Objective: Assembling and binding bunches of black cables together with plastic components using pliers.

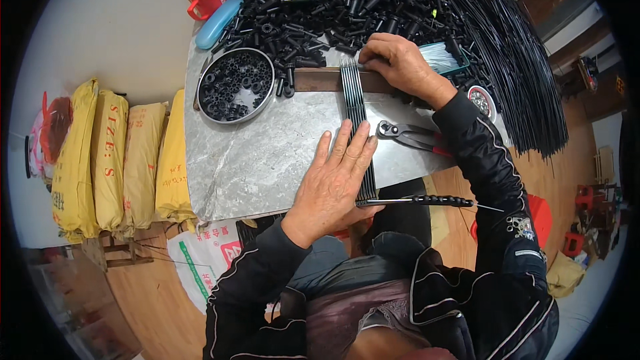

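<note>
Black rods (353, 93) lie under the flat left hand (333, 177), right hand (403, 67) curled, hold unclear.

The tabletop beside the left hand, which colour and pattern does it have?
The tabletop is grey with whitish marbling, best seen in the head view.
</note>
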Demonstrator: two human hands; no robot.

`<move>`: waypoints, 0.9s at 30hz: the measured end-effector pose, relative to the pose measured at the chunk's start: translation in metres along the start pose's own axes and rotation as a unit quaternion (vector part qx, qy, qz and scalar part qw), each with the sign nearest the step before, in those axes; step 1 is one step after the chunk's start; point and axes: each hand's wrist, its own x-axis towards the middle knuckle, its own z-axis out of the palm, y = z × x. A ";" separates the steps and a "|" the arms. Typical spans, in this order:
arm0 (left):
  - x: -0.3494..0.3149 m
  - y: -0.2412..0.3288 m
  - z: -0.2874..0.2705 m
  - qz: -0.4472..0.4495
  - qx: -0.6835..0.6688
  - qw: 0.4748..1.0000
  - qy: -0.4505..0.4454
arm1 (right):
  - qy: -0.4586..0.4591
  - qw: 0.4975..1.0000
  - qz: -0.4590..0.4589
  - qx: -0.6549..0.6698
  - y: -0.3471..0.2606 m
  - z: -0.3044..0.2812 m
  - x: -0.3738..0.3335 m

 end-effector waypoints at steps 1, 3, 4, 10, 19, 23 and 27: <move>0.001 0.000 -0.001 -0.002 0.005 1.000 -0.003 | -0.010 0.998 0.009 0.061 0.001 0.001 0.003; 0.002 0.001 -0.001 0.003 0.023 1.000 -0.003 | -0.011 0.996 0.036 0.082 -0.003 -0.001 0.003; 0.001 0.001 0.000 0.007 0.038 0.999 -0.003 | -0.014 0.992 0.064 0.104 -0.006 0.000 0.002; 0.002 0.002 0.000 0.005 0.030 1.000 0.001 | -0.058 0.941 0.144 0.300 0.007 0.004 0.009; 0.002 0.001 0.002 0.001 0.026 1.000 0.010 | 0.046 0.998 0.044 0.001 -0.009 -0.010 0.003; 0.001 0.002 0.001 0.007 0.028 1.000 0.013 | -0.047 0.992 -0.008 -0.115 -0.002 -0.023 -0.012; 0.002 0.002 0.004 0.006 0.040 0.999 0.010 | 0.023 0.997 -0.029 -0.074 -0.003 0.001 -0.007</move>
